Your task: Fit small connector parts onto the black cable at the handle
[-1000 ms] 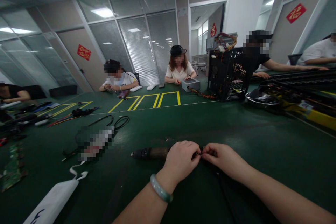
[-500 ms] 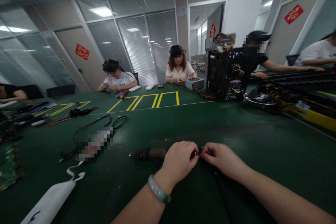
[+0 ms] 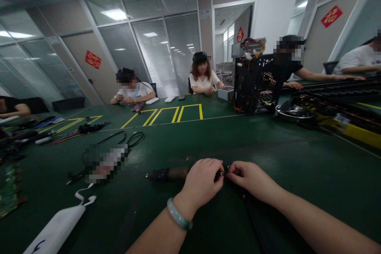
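My left hand (image 3: 202, 178), with a pale green bangle (image 3: 179, 215) on its wrist, is closed in a pinch on a small dark part with a brass-coloured tip (image 3: 222, 174). Fingertips of my right hand (image 3: 253, 180) are pressed together just to the right of that tip; anything between them is too small to make out. A brown and black cylindrical tool (image 3: 172, 174), resembling an electric screwdriver, lies on the green table (image 3: 166, 222), its right end hidden behind my left hand. Beneath my right hand, a dark cable-like strip (image 3: 251, 214) runs toward the table's near edge.
At left lie a white power-strip-like object (image 3: 50, 230), black cables (image 3: 135, 139) and a green circuit board (image 3: 8, 190). A black computer case (image 3: 256, 83) stands at back right, beside a metal bowl (image 3: 294, 115). Several people sit around the table.
A small gap has opened between my fingertips; otherwise my hands have barely moved. Across the table, a person's grey metal box has shifted right, toward the computer case.
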The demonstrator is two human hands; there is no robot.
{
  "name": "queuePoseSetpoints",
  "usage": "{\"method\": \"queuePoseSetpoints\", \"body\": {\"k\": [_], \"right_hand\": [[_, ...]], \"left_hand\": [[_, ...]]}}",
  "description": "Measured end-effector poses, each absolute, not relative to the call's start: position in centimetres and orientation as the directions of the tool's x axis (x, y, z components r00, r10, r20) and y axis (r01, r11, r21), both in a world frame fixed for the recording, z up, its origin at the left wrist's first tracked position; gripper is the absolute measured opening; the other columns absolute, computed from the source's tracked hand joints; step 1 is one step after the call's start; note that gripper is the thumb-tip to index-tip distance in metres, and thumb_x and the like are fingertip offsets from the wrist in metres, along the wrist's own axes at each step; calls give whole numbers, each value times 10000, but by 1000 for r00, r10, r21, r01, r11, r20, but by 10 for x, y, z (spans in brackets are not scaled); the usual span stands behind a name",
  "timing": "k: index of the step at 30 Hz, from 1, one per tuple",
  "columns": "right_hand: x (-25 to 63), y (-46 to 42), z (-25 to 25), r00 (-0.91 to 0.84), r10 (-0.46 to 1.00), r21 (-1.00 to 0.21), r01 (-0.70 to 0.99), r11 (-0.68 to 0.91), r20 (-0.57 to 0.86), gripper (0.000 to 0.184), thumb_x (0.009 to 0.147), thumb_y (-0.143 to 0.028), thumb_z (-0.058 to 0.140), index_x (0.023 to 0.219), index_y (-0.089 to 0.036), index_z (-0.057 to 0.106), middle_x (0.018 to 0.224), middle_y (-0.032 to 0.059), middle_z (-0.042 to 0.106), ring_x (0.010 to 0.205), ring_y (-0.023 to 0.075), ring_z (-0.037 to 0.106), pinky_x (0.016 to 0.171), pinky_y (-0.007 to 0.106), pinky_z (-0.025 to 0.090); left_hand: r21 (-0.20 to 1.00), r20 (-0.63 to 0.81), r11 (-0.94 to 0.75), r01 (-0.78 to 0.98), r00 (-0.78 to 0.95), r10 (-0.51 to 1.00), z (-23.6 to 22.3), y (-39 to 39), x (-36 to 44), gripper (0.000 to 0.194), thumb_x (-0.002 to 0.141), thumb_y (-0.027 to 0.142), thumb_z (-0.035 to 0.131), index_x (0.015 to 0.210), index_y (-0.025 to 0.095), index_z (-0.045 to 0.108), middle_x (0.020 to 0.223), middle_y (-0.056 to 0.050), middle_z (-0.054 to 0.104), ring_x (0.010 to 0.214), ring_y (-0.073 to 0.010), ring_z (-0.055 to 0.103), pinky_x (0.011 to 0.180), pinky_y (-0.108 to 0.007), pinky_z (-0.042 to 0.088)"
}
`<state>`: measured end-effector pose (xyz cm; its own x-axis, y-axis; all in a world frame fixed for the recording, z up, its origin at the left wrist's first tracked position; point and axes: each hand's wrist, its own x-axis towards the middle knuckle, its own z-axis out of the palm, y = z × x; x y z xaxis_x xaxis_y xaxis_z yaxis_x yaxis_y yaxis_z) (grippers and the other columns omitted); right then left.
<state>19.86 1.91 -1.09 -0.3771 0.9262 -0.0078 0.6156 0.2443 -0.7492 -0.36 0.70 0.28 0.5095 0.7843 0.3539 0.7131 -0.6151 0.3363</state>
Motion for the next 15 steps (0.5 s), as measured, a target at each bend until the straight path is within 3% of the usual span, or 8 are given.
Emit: {"method": "queuePoseSetpoints", "body": {"k": [4, 15], "right_hand": [[198, 18, -9, -373, 928, -736, 628, 253, 1, 141, 868, -328, 584, 826, -213, 655, 730, -24, 674, 652, 145, 602, 547, 220, 372], [197, 18, -9, -376, 927, -761, 602, 244, 0, 154, 865, -337, 588, 835, -213, 675, 748, -21, 689, 679, 150, 618, 576, 224, 393]], "left_hand": [[322, 372, -600, 732, 485, 791, 3, 7, -3, 167, 779, 191, 634, 921, 214, 547, 1092, -27, 619, 1048, -213, 556, 1005, -419, 378], [334, 337, -609, 719, 513, 790, 5, 6, -4, 162, 807, 172, 615, 951, 224, 562, 1144, -21, 611, 1084, -211, 551, 950, -396, 431]]}}
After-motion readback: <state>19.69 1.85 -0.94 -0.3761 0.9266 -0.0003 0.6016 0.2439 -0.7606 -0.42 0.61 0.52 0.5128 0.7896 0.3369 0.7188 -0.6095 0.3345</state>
